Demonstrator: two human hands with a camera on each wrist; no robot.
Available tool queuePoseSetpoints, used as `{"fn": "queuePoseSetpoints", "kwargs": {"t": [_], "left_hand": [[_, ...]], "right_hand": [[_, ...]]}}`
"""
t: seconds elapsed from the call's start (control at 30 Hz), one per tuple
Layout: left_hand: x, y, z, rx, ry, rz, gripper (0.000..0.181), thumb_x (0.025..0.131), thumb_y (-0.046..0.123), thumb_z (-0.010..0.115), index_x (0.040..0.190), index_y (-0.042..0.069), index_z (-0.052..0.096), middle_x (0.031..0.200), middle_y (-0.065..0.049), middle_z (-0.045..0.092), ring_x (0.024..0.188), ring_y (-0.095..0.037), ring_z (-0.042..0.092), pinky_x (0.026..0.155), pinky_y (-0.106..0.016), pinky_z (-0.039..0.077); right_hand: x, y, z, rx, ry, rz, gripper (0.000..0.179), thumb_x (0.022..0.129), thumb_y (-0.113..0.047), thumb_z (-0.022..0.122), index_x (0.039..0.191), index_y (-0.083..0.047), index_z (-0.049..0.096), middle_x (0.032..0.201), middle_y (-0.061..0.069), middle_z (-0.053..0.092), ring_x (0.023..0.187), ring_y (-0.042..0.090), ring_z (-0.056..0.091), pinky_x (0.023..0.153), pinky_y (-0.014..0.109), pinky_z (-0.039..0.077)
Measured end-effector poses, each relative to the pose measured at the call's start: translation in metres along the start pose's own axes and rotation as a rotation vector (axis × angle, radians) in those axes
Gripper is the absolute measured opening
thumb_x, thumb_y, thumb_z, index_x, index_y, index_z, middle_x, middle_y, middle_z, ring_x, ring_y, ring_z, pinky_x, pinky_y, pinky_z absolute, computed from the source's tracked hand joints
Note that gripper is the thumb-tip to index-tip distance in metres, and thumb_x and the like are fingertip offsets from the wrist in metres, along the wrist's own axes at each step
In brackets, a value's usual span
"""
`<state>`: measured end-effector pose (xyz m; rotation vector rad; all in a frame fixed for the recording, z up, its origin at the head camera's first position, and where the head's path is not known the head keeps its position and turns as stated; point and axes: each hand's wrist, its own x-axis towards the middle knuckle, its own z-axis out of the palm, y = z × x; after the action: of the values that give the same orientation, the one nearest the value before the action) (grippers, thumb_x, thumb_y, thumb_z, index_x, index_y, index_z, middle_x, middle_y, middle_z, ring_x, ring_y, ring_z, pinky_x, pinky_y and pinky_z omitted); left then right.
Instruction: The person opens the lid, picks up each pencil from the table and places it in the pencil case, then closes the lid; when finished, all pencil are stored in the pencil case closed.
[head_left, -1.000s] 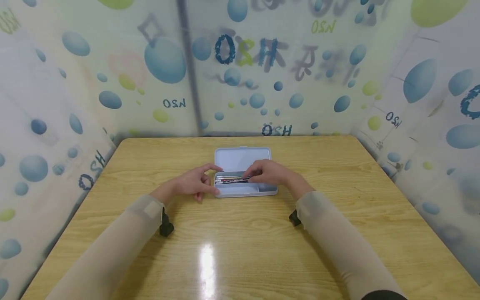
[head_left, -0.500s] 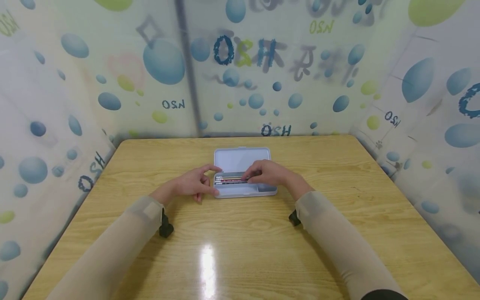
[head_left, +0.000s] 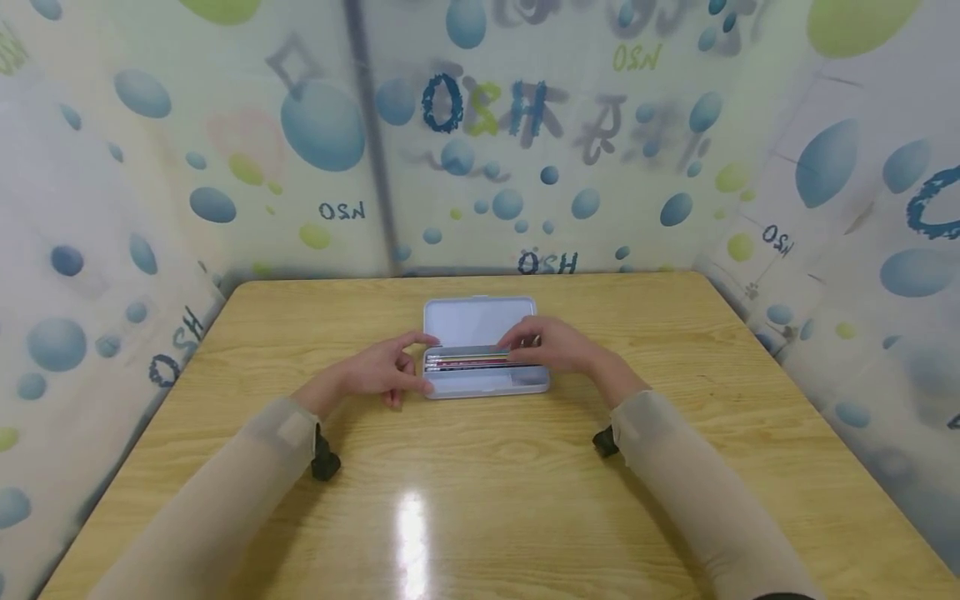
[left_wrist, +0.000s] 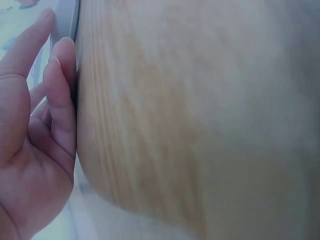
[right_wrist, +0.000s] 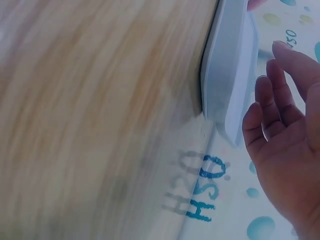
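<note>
A pale lilac pencil case (head_left: 482, 386) lies on the table with its lid (head_left: 480, 320) swung back. Several pencils (head_left: 467, 362) lie side by side in its rear compartment, pointing left to right. My left hand (head_left: 378, 367) holds the case's left end between thumb and index finger; its other fingers are curled under. Over the right part of the case, my right hand (head_left: 561, 343) hovers with bent fingers near the pencils' right ends, which it hides. In the right wrist view those fingers (right_wrist: 270, 102) are loosely curved, with nothing seen between them.
The wooden table (head_left: 480, 483) reaches back to a printed curtain wall (head_left: 480, 192), with more curtain at left and right. A small front-right compartment (head_left: 530, 377) of the case shows a divider. A dark wrist strap part (head_left: 324, 458) hangs below the left cuff.
My right hand has shifted right along the pencils and lifted slightly, uncovering more of them. The left hand stays at the case's left end. The head view has drifted slightly.
</note>
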<state>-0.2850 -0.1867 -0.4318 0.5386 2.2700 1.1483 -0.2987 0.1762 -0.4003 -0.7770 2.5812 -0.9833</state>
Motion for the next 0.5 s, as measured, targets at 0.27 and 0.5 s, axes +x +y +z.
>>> {"fn": "queuePoseSetpoints", "kwargs": {"t": [0.27, 0.5], "left_hand": [[-0.007, 0.001, -0.004, -0.057, 0.122, 0.042, 0.08, 0.104, 0.03, 0.079, 0.168, 0.013, 0.033, 0.091, -0.014, 0.068, 0.062, -0.026, 0.071, 0.059, -0.037, 0.062], [0.002, 0.007, -0.013, -0.093, 0.315, 0.079, 0.069, 0.107, 0.024, 0.075, 0.164, 0.006, 0.039, 0.116, -0.02, 0.065, 0.086, -0.029, 0.073, 0.065, -0.035, 0.061]], "right_hand": [[-0.021, 0.023, -0.022, 0.042, 0.122, 0.048, 0.04, 0.107, -0.031, 0.075, 0.144, -0.017, 0.072, 0.13, 0.008, 0.074, 0.117, 0.026, 0.068, 0.099, 0.044, 0.058], [-0.022, 0.04, -0.038, 0.161, 0.214, 0.112, 0.057, 0.105, -0.029, 0.078, 0.157, -0.014, 0.06, 0.153, 0.019, 0.063, 0.136, 0.037, 0.065, 0.115, 0.06, 0.052]]}}
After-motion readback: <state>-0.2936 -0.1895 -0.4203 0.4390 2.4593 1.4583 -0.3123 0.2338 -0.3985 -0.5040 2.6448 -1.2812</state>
